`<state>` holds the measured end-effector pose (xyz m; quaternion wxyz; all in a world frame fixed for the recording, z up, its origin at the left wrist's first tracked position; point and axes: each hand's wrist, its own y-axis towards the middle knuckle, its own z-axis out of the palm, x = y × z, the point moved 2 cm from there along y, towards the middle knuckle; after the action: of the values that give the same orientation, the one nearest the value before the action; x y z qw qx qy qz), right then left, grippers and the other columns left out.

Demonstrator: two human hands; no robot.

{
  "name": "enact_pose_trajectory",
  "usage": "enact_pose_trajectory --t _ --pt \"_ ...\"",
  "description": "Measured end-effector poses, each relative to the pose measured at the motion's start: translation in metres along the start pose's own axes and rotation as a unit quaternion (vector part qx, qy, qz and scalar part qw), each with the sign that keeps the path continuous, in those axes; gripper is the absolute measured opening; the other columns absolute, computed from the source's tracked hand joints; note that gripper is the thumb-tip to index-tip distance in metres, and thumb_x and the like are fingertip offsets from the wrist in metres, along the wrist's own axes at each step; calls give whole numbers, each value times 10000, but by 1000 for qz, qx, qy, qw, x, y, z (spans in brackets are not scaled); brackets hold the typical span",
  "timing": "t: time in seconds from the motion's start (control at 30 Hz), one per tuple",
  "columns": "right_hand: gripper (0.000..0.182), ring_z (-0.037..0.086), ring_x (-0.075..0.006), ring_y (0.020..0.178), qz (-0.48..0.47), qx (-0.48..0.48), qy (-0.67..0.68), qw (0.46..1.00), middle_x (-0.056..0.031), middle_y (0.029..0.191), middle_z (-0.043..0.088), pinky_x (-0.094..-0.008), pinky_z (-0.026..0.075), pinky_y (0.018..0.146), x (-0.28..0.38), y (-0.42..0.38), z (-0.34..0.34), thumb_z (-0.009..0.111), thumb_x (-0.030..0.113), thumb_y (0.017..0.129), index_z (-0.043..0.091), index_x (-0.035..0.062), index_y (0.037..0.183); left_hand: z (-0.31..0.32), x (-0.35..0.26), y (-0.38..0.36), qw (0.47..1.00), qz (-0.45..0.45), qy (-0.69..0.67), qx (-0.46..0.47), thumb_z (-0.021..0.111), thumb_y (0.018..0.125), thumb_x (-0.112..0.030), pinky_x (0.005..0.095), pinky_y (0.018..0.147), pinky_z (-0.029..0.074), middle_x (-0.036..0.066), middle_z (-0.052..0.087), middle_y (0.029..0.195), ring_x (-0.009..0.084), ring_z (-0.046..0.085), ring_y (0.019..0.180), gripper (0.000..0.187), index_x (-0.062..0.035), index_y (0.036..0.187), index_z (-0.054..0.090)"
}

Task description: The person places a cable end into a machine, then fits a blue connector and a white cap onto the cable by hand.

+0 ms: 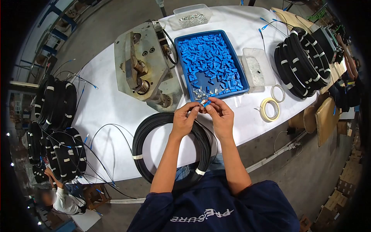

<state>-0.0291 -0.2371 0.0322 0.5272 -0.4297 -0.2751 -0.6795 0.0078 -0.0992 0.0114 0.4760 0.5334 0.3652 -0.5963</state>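
My left hand [184, 119] and my right hand [220, 116] meet over the front edge of a blue tray [245, 86]. The fingertips of my right hand pinch a small blue connector piece [207, 103]. My left fingertips are closed on a small whitish piece [203, 102] touching it. Many blue plastic pieces [206, 54] fill the tray, with some small whitish parts [200, 93] at its near corner. Below my hands lies a coil of black cable [139, 135] bound with white tape, partly hidden by my left forearm.
A metal press [143, 62] stands left of the tray. Clear bins [257, 69] and tape rolls [269, 109] are nearby. More black coils [301, 62] lie at right, others [65, 154] at left. A person [63, 199] is at lower left, another [349, 69] at right.
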Motion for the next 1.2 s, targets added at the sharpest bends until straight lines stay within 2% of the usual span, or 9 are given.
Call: enact_pose_trajectory --t 0.33,0.4,0.57,0.77,0.93,1.07,1.13,1.2 --pt "272 665 -151 925 -28 -13 -11 999 -138 1073 694 -261 530 775 8 3 2 665 48 908 605 -35 1160 -2 2 0 1000 -10 29 8 608 947 -107 254 719 482 43 677 834 104 611 773 165 20 1038 664" --pt "263 660 -143 927 -54 -19 -32 998 -136 1079 695 -253 524 759 11 5 2 666 58 911 606 -25 1153 -3 1 -1 999 -10 35 8 611 944 -105 255 719 483 43 676 829 103 612 773 161 19 1032 665" --pt "269 651 -134 930 -51 -8 -20 998 -146 1083 695 -255 525 767 12 5 5 671 68 911 600 -25 1153 -3 6 -1 999 6 49 7 616 937 -104 257 720 483 41 674 812 100 613 773 155 16 1021 669" --pt "268 639 -129 883 -43 -15 -4 999 -157 1085 692 -258 528 766 8 5 3 668 63 912 593 -33 1152 -2 6 -2 999 8 45 -10 630 929 -104 242 665 474 30 667 785 88 601 722 150 12 1014 675" --pt "259 638 -131 870 -37 -20 -9 999 -160 1084 690 -265 534 761 8 8 1 666 61 913 593 -32 1143 -1 5 -2 1000 -9 21 -12 626 936 -85 201 563 385 -30 589 728 28 484 641 135 17 1012 673" --pt "253 637 -127 861 -27 -26 -4 999 -150 1074 688 -272 544 754 4 10 -3 661 61 915 589 -28 1140 -1 6 -2 999 -13 23 -18 623 939 -77 193 546 358 -48 558 713 18 449 628 129 20 1008 671" --pt "250 637 -126 860 -26 -28 -2 999 -145 1068 687 -273 549 751 3 11 -4 657 61 917 586 -27 1140 -4 10 -3 999 -21 47 3 597 952 -35 175 587 354 -34 604 826 6 462 690 137 33 1058 651" --pt "246 638 -125 865 -25 -23 -11 999 -140 1066 683 -273 559 755 3 12 -5 647 63 923 574 -22 1142 0 7 -1 999 -8 50 -14 615 942 -54 185 568 358 -42 583 762 12 458 661 129 28 1029 662"
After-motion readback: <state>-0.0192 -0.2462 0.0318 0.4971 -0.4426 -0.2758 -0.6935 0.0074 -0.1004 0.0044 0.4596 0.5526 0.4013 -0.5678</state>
